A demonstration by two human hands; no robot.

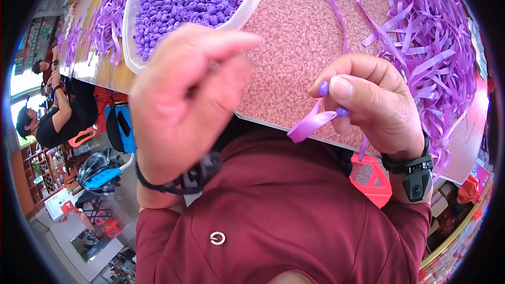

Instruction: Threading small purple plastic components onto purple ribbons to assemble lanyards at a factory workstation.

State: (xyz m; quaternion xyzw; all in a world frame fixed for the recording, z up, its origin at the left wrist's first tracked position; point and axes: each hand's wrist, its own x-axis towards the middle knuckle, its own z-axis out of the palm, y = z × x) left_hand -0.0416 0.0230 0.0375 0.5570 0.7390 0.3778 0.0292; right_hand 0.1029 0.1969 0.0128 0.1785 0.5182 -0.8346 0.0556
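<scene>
My right hand (376, 102) is closed in a pinch on a purple ribbon (310, 125) above the table's near edge. The ribbon hangs in a loop below the fingertips. One shiny purple bead (323, 88) shows at the thumb and forefinger, and a second bead (342, 111) is at the ribbon just below the thumb. My left hand (192, 94), smeared by motion, is raised near the bead tub, its thumb and forefinger pointing right. Whether anything is between those fingers cannot be made out. The clear plastic tub (252, 0) holds many small purple cord-end beads.
A big heap of purple ribbons (431, 58) lies on the right of the pink speckled table (289, 47). One loose ribbon strip (336, 13) lies beyond my right hand. More ribbons (113, 16) lie left of the tub. Two people sit at far left. A red plastic stool (371, 179) stands below the table.
</scene>
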